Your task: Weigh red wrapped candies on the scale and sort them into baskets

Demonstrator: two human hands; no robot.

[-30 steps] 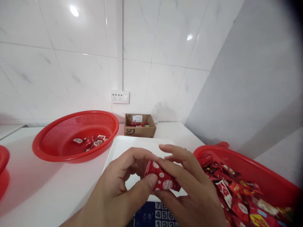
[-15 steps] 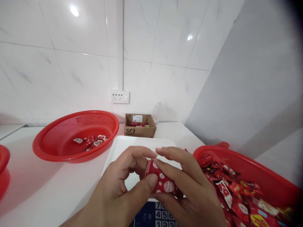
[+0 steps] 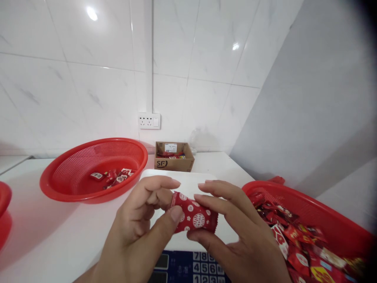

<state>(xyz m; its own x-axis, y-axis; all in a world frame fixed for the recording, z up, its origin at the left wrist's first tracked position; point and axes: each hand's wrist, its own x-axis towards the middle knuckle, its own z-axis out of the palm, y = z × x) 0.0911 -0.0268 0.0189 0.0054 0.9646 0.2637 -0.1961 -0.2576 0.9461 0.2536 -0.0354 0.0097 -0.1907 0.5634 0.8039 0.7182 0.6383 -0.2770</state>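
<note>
A red wrapped candy [image 3: 193,213] with white round prints is held level between both hands, over a white scale pan [image 3: 182,175]. My left hand [image 3: 144,224] pinches its left end, thumb on the front face and fingers curled behind. At the other end, my right hand [image 3: 235,228] grips it with the thumb under the lower edge and fingertips along the top. Part of the scale's blue keypad [image 3: 188,269] shows below the hands.
A red basket [image 3: 294,192] full of wrapped candies stands at right. Another red basket [image 3: 59,194] at left holds several packets. Behind the scale, a cardboard box [image 3: 176,165] contains more packets, near the tiled wall. A further red rim [image 3: 5,198] shows at far left.
Both hands have shifted slightly left and drawn apart. The candy has moved left and turned more level, so more of its printed face shows. More of the keypad is visible.
</note>
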